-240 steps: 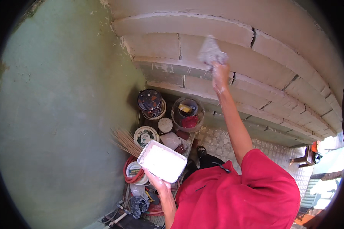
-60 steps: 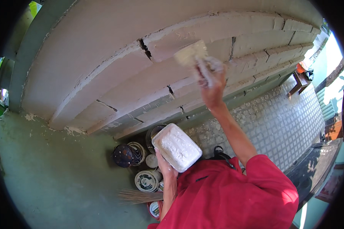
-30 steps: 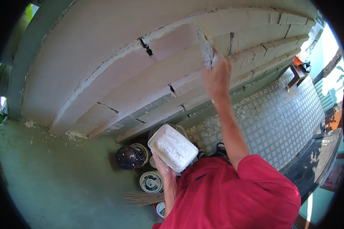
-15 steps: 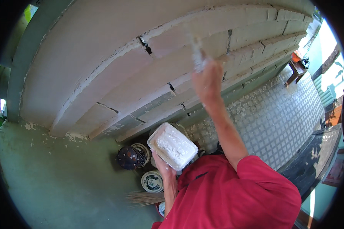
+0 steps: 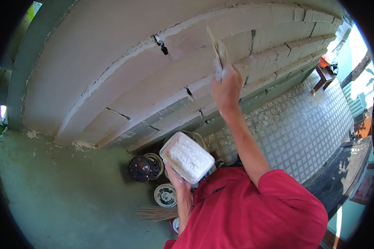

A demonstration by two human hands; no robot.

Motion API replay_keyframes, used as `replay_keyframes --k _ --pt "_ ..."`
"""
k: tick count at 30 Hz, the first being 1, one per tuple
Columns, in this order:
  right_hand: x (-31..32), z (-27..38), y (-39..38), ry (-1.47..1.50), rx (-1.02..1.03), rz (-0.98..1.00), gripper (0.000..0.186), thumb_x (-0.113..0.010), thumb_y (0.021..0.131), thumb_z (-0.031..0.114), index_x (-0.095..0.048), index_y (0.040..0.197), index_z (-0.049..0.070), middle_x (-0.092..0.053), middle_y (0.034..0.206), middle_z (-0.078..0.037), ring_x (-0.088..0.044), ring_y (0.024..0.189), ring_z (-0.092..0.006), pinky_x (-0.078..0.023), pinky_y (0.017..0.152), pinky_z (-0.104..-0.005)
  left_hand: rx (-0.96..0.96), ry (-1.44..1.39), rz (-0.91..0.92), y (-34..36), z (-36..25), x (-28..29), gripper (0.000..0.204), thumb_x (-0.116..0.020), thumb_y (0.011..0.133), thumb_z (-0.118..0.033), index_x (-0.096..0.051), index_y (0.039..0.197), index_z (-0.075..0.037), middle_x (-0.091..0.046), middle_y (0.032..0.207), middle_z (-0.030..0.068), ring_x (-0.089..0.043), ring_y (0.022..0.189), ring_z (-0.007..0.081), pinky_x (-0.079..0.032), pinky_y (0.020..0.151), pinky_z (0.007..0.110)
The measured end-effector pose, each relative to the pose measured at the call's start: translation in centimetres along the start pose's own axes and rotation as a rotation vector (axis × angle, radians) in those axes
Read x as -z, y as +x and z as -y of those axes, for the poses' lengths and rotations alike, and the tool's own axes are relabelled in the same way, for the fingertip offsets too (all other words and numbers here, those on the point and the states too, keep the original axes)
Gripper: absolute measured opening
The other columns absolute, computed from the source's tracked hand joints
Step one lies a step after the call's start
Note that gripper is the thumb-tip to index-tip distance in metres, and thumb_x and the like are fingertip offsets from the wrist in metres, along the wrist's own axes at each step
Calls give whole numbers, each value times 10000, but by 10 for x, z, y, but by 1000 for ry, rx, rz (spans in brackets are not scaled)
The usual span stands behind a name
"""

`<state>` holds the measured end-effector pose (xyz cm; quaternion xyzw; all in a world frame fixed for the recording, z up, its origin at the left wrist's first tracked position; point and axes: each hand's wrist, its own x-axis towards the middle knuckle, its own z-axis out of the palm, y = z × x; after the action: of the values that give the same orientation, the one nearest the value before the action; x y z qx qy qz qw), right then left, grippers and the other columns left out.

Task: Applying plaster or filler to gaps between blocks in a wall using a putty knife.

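Observation:
My right hand (image 5: pixel 226 89) grips a putty knife (image 5: pixel 218 54) smeared with pale paste, its thin blade edge-on against the pale block wall (image 5: pixel 187 41), whose ledges have open joints and dark cracks (image 5: pixel 162 45). Below, my left hand (image 5: pixel 175 176) holds a white rectangular tray (image 5: pixel 187 157) of lumpy white paste from underneath, close to the front of my red shirt.
A green wall (image 5: pixel 58 178) is at the left. Beneath the tray are a dark splattered can (image 5: pixel 141 170), a lidded bucket (image 5: pixel 165 194) and a twig broom (image 5: pixel 153 213). A tiled floor (image 5: pixel 291 128) runs right toward a wooden stool (image 5: pixel 322 81), near a dark surface (image 5: pixel 336 166).
The view has swung since the oldest frame. My right hand and knife, higher a second ago, are now slightly lower and left, moving a little right since the last frame. The tray barely moved.

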<state>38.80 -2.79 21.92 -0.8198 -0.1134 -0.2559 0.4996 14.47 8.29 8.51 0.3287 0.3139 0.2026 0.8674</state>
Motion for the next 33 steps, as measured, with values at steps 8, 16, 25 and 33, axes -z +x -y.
replay_keyframes --k 8,16,25,33 --pt "-36 6 -24 -122 28 142 604 -532 744 -81 -501 1328 68 -633 968 -216 -601 925 -382 -491 823 -469 -12 26 44 5 5 -6 585 -315 991 -495 -331 1420 -97 -441 1392 91 -470 1240 261 -405 1023 398" --pt "14 -6 9 -41 -98 -99 554 -555 784 -33 -501 1326 70 -653 995 -184 -620 933 -358 -472 840 -477 -5 18 66 0 0 -15 566 -299 999 -480 -337 1416 -99 -448 1385 85 -472 1238 257 -414 1019 397" --pt "-36 17 -19 -126 259 -10 577 -599 768 -32 -519 1324 100 -622 1124 -184 -603 990 -357 -489 834 -450 4 30 41 0 6 -14 565 -315 989 -488 -361 1403 -106 -465 1367 78 -492 1215 261 -433 995 401" --pt "5 5 23 -23 356 -35 498 -633 743 33 -595 1237 73 -596 1234 -111 -543 1140 -339 -362 1044 -454 29 43 78 2 5 -27 564 -305 991 -485 -357 1404 -104 -476 1354 86 -510 1199 262 -451 978 406"
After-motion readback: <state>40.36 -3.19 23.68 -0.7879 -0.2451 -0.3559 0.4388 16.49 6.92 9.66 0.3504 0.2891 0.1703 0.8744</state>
